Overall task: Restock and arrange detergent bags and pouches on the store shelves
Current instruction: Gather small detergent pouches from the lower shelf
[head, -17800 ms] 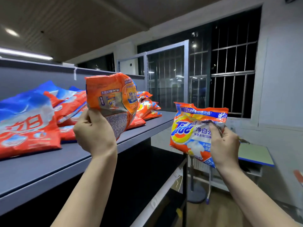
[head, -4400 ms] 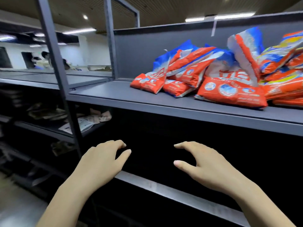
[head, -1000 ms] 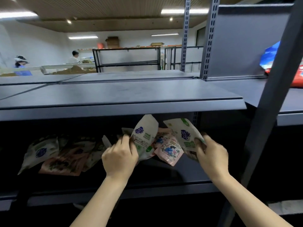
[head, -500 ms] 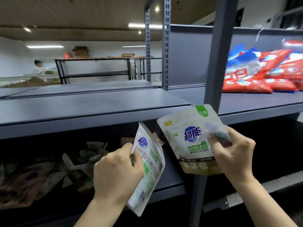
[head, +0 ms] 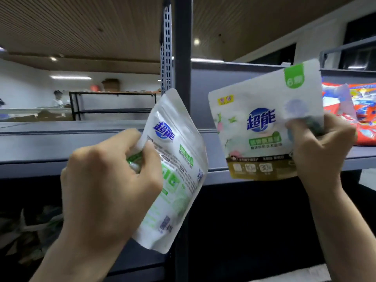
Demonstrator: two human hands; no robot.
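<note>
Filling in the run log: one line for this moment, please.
left hand: grips pouch | right hand: grips second pouch | both pouches off shelf

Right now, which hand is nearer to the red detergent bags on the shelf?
Right. The right hand is just beside the red detergent bags; the left hand is far left of them.

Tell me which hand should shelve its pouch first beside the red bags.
Right. The right hand holds its pouch front-on, just left of the red bags; the left hand holds its pouch beyond the upright post.
</note>
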